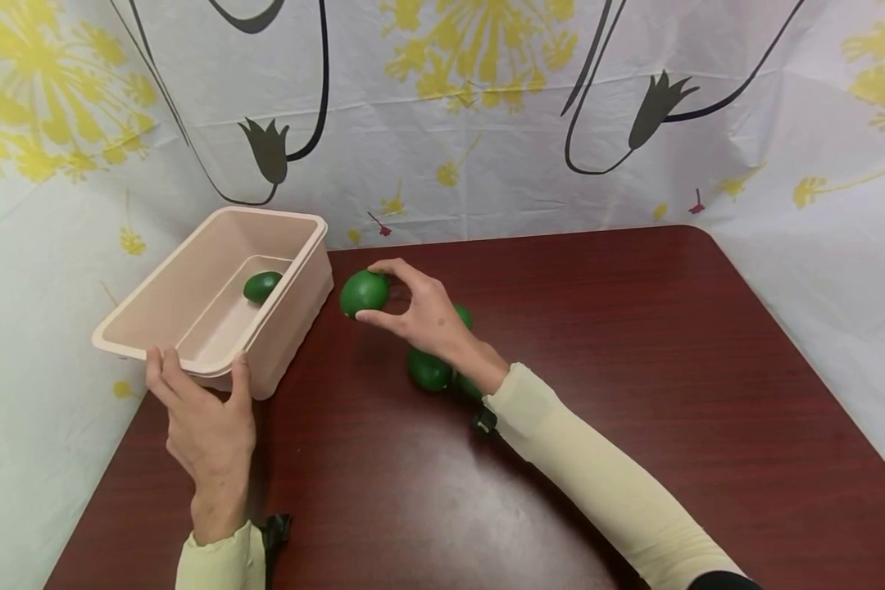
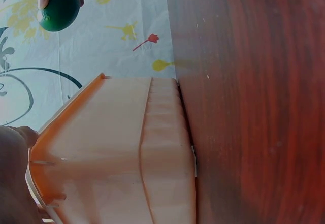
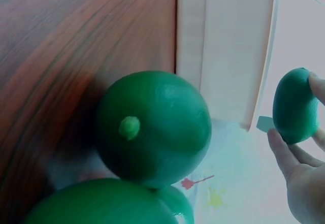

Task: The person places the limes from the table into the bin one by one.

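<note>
My right hand (image 1: pixel 431 315) pinches a smooth dark green oval fruit (image 1: pixel 365 292) between thumb and fingers, above the table just right of a pale beige-pink plastic bin (image 1: pixel 295 303). The same fruit (image 3: pixel 295 106) shows at the right edge of the right wrist view. My left hand (image 1: pixel 210 430) holds the bin's near rim, fingers at the front edge and thumb at the right corner. One green fruit (image 1: pixel 261 287) lies inside the bin, partly covered by its right wall. Several more green fruits (image 1: pixel 429 370) lie on the table under my right wrist, partly hidden by it.
A dark red-brown wooden table (image 1: pixel 634 344) carries everything. Behind it and along the sides hangs a white sheet (image 1: pixel 487 180) with yellow and grey flower prints. Close to the right wrist camera, a green fruit with a pale stem nub (image 3: pixel 152 127) rests against others.
</note>
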A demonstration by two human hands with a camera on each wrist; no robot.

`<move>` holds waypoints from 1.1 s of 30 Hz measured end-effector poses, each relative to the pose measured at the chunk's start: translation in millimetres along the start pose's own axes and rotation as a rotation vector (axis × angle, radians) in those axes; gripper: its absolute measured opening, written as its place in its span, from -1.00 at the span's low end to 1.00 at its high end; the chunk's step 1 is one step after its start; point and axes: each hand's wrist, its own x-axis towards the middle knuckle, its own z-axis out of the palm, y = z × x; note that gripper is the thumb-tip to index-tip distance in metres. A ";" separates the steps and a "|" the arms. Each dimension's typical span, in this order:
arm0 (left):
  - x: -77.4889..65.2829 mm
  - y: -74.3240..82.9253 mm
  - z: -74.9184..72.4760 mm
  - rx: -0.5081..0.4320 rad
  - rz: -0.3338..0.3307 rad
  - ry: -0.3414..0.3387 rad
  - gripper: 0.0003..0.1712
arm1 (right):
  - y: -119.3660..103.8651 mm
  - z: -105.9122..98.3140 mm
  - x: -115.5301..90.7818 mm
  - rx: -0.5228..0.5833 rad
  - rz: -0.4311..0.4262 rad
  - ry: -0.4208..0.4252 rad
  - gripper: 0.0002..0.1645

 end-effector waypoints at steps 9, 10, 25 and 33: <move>0.9 -0.2 -0.7 0.002 -0.001 0.001 -0.02 | -10.1 7.1 2.7 -0.035 -0.015 -0.020 -0.28; 1.0 -0.3 -0.5 0.002 0.000 0.001 -0.02 | -10.9 8.2 2.8 -0.031 -0.016 -0.024 -0.27; 1.6 0.0 0.3 0.010 0.007 0.007 -0.02 | -21.7 26.0 5.2 -0.001 -0.023 -0.075 -0.25; 1.3 0.3 -0.5 0.012 0.006 0.003 -0.01 | -26.6 34.8 9.4 0.001 -0.002 -0.101 -0.25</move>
